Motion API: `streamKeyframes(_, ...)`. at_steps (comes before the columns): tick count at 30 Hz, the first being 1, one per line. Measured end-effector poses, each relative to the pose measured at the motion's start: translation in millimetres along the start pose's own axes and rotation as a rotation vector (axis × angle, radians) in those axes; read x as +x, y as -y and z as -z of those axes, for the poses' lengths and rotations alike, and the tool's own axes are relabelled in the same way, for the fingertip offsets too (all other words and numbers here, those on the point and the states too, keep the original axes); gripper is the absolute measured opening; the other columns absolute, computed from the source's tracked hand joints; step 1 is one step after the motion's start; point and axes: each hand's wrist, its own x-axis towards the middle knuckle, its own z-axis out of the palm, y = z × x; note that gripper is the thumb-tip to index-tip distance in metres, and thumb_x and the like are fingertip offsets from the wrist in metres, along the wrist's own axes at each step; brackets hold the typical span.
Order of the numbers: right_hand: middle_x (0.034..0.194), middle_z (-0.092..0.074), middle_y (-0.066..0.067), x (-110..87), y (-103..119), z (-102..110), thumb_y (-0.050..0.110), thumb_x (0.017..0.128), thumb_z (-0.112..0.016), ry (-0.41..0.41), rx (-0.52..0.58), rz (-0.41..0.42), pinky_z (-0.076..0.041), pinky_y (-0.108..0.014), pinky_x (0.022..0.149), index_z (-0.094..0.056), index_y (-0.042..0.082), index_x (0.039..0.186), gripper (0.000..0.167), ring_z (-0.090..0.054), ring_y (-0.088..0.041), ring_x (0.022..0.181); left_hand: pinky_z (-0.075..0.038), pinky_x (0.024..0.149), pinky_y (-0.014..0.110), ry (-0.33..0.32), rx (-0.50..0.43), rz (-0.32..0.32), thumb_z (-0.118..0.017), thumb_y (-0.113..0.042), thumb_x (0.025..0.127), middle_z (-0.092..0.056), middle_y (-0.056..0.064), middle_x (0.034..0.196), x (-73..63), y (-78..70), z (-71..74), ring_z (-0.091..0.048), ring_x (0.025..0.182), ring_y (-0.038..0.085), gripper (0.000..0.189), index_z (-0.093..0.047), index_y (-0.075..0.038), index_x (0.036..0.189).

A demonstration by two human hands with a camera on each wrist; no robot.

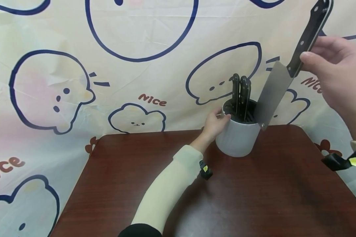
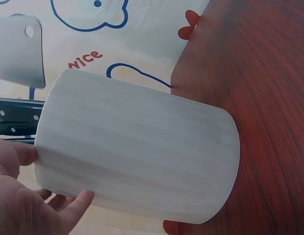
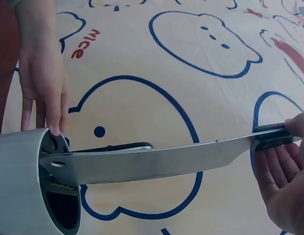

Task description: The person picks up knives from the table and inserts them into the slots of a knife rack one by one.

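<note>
A white round knife holder (image 1: pixel 237 140) stands upright near the table's far edge. Its rim is held by my left hand (image 1: pixel 215 123), with fingers at the rim and against the outer wall (image 2: pixel 137 152). Above and right of it, my right hand (image 1: pixel 339 65) grips the black riveted handle of a cleaver (image 1: pixel 273 90). The broad steel blade slants down, and its end with a small hole is at the holder's mouth in the right wrist view (image 3: pixel 142 164). Contact with the rim is hard to tell. Black-handled knives (image 1: pixel 240 95) stand in the holder.
The dark brown wooden table (image 1: pixel 255 197) extends toward me from the holder. Behind it hangs a pale cloth (image 1: pixel 154 79) printed with blue-outlined cartoon animals. My left forearm (image 1: pixel 169 187) in a pale sleeve crosses over the table.
</note>
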Motion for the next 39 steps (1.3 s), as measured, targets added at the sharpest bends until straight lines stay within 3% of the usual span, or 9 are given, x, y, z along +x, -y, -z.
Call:
streamKeyframes(4,0.107,-0.069,-0.004,9.1,-4,-7,0.000,0.093,-0.070,0.005,0.070,0.010,-0.053,-0.012,0.085,-0.067,0.002,0.126,0.033,-0.067,-0.015,0.099,-0.052,0.102,0.040,-0.006,-0.001,0.007,-0.064,-0.021,0.102,-0.054,0.010,0.147,-0.2,1.1,-0.2,-0.056,0.132,0.026,0.048,-0.052,-0.009,0.146)
streamKeyframes(10,0.111,-0.070,0.000,20.0,-8,-17,0.007,0.095,-0.071,0.005,-0.013,-0.030,-0.051,-0.012,0.089,-0.067,0.007,0.129,0.035,-0.069,-0.012,0.099,-0.051,0.103,0.041,-0.007,-0.005,0.005,-0.064,-0.022,0.101,-0.055,0.010,0.146,-0.2,0.7,-0.1,-0.056,0.132,0.027,0.047,-0.054,-0.010,0.145)
streamKeyframes(17,0.107,-0.071,-0.004,29.2,-17,-24,0.001,0.092,-0.072,0.065,0.132,-0.016,-0.050,-0.014,0.093,-0.069,0.002,0.124,0.032,-0.066,-0.016,0.105,-0.051,0.103,0.043,-0.011,-0.004,0.004,-0.064,-0.022,0.101,-0.055,0.010,0.146,0.4,1.5,-1.5,-0.056,0.132,0.027,0.047,-0.053,-0.010,0.146)
streamKeyframes(21,0.106,-0.072,0.000,28.5,-25,-23,0.000,0.094,-0.070,0.076,0.075,-0.011,-0.046,-0.014,0.099,-0.069,0.004,0.124,0.030,-0.064,-0.014,0.109,-0.051,0.103,0.043,0.008,0.005,0.004,-0.064,-0.022,0.102,-0.056,0.009,0.146,-0.7,1.5,-5.0,-0.056,0.132,0.026,0.047,-0.053,-0.011,0.146)
streamKeyframes(24,0.107,-0.072,0.005,28.6,-29,-24,0.005,0.096,-0.069,0.084,-0.041,-0.018,-0.043,-0.015,0.103,-0.069,0.009,0.127,0.031,-0.063,-0.011,0.112,-0.051,0.103,0.043,0.006,0.008,0.009,-0.064,-0.023,0.102,-0.056,0.009,0.146,-1.3,0.6,-6.5,-0.057,0.131,0.026,0.047,-0.053,-0.011,0.146)
streamKeyframes(31,0.104,-0.073,0.003,29.9,-46,-31,0.002,0.094,-0.070,0.119,-0.005,-0.031,-0.051,-0.012,0.086,-0.070,0.009,0.123,0.030,-0.067,-0.011,0.103,-0.051,0.103,0.044,0.000,0.019,0.018,-0.063,-0.024,0.103,-0.054,0.009,0.148,-2.5,0.0,-4.6,-0.055,0.133,0.027,0.049,-0.050,-0.011,0.149)
streamKeyframes(33,0.104,-0.072,0.005,28.5,-52,-32,0.004,0.094,-0.071,0.126,-0.041,-0.046,-0.051,-0.012,0.085,-0.070,0.010,0.124,0.030,-0.066,-0.010,0.102,-0.051,0.104,0.044,-0.001,0.021,0.022,-0.063,-0.025,0.103,-0.053,0.009,0.149,-2.8,-0.2,-3.8,-0.055,0.133,0.027,0.050,-0.050,-0.012,0.149)
streamKeyframes(39,0.111,-0.069,0.010,20.2,-70,-36,0.019,0.098,-0.070,0.167,-0.226,-0.114,-0.046,-0.021,0.102,-0.065,0.016,0.134,0.036,-0.061,-0.008,0.110,-0.050,0.104,0.044,-0.005,0.022,0.021,-0.063,-0.027,0.102,-0.052,0.009,0.150,-2.1,-0.9,-2.4,-0.055,0.134,0.027,0.053,-0.048,-0.011,0.150)
